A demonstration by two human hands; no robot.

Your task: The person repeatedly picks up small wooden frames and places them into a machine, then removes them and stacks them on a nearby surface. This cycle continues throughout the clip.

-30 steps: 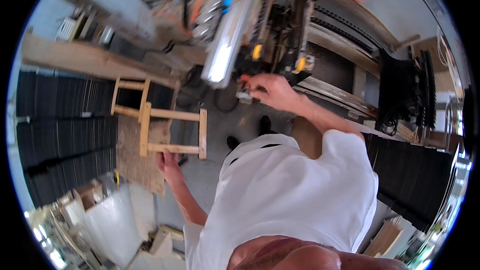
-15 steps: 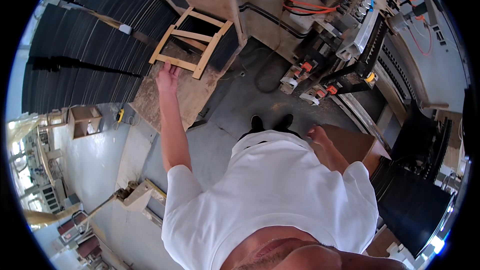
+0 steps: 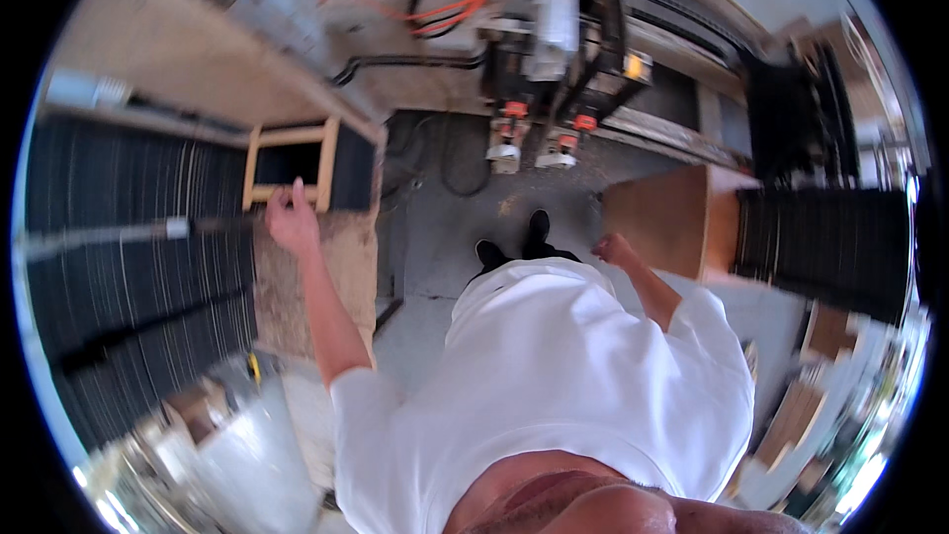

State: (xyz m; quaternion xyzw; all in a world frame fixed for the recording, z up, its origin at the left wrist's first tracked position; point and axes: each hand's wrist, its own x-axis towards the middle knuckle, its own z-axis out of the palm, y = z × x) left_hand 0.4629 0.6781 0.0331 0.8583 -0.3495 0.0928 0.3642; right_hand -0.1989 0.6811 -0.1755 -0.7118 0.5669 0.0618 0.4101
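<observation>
A small light-wood frame (image 3: 327, 160) with crossbars stands on the wooden bench board (image 3: 321, 277) at my left, against dark panels. My left hand (image 3: 294, 222) is at the frame's near bar, with thumb and forefinger apart. Its fingertips overlap the bar in view; whether they touch it I cannot tell. My right hand (image 3: 615, 249) hangs low beside a brown box-like cabinet (image 3: 652, 218), fingers loosely bent and nothing visible in them.
Tall stacks of dark thin panels (image 3: 129, 287) line the left side. A machine with orange-red clamps (image 3: 514, 111) and hoses (image 3: 445, 15) stands ahead. Another dark panel stack (image 3: 820, 247) lies right of the cabinet. My shoes (image 3: 537, 225) are on the grey floor (image 3: 430, 237).
The view has turned, so the machine now lies straight ahead. The frame stands closer to the dark panels, and my left hand's grip on its bar has loosened.
</observation>
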